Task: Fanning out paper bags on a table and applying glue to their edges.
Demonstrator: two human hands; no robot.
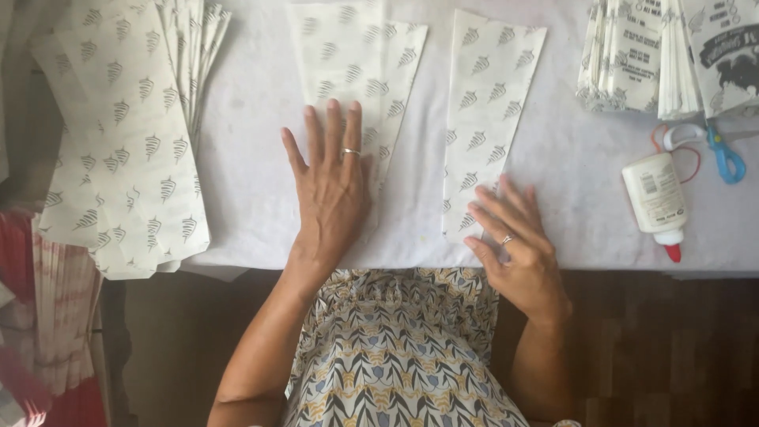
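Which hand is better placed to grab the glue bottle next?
Right, probably. The right hand rests on the right-hand printed white paper sheet, nearer the white glue bottle with red tip. The left hand lies flat on the middle printed sheet, farther away.

You look down on a bench [253, 103] covered with a white cloth that has a faintly woven texture; its near edge runs straight across below you. The light is soft and even, throwing only pale shadows on the cloth. Beneath the bench edge you see a dark brown floor [664, 348] with a plank-like grain on the right. At the far left a dim brownish surface [32, 126] stands beside the bench, and below it lies something red and pink [55, 316], blurred at the corner.
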